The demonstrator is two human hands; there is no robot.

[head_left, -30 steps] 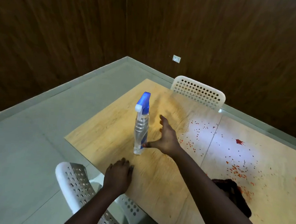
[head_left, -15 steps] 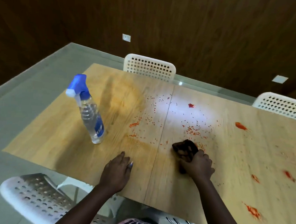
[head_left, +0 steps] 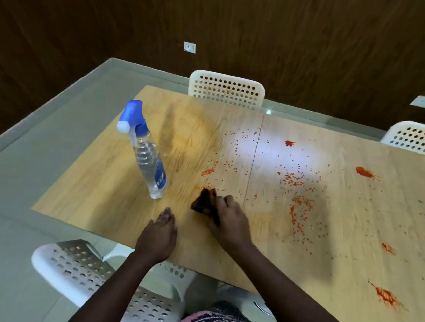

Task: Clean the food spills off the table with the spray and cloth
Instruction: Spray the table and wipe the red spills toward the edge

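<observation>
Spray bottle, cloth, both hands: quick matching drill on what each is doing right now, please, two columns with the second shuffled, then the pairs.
Column one:
1. spray bottle
2. cloth
3. left hand
4. right hand

Column two:
A. flat on the table, palm down, holding nothing
B. standing free on the table, untouched
C. closed in a grip on something dark
D. bunched up, pressed to the wood beside red crumbs

Pairs: 1-B, 2-D, 3-A, 4-C
</observation>
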